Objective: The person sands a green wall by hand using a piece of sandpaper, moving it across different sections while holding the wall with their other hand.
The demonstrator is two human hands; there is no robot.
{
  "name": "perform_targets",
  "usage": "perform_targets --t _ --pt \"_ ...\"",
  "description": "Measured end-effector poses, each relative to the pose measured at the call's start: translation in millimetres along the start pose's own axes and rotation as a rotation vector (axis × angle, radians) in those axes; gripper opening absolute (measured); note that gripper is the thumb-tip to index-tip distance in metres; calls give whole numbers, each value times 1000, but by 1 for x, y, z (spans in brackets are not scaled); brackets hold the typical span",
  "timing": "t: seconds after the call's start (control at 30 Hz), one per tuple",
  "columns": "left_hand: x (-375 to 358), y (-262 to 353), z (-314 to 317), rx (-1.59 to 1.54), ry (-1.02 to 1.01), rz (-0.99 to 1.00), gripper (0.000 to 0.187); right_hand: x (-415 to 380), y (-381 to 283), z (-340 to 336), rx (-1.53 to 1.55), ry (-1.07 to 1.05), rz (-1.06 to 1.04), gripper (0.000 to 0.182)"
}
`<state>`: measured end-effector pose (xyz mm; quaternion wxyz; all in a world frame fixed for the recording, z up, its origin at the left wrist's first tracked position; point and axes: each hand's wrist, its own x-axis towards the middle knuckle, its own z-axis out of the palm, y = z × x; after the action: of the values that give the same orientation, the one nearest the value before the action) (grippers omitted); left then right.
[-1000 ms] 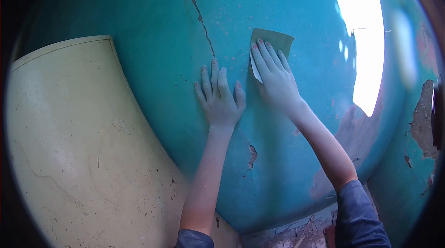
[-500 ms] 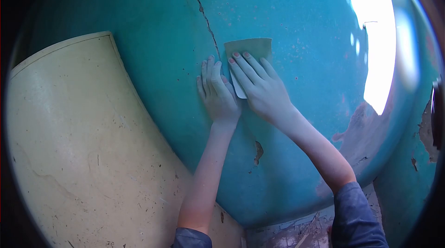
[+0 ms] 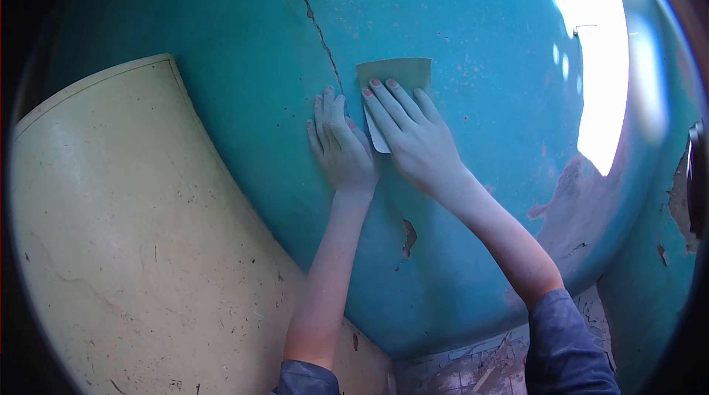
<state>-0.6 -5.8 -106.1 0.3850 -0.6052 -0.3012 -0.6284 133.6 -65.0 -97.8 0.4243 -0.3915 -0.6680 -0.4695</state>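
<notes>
Grey-green sheet (image 3: 395, 69) — probably light, flexible and easily creased — against the wall (image 3: 487, 26), under the right hand (image 3: 415, 133). Right fingers extended, slightly spread, covering it; broad contact across its middle should hold best. Left hand (image 3: 346, 155): fingers extended, nearly together, nothing visibly held.
</notes>
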Motion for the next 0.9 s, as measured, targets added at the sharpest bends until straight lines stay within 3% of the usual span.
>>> perform_targets --t 0.17,0.43,0.67,0.9 --pt "-2 0 2 -18 7 -6 38 -42 -4 -2 26 -87 29 59" --pt "-1 1 2 20 22 -2 44 8 -4 -4 9 -7 29 59" --pt "-3 -1 -2 37 -23 27 44 -86 -2 -17 14 -243 105 64" --pt "-1 4 -6 98 -88 54 42 -41 26 -30 -60 -174 167 68"
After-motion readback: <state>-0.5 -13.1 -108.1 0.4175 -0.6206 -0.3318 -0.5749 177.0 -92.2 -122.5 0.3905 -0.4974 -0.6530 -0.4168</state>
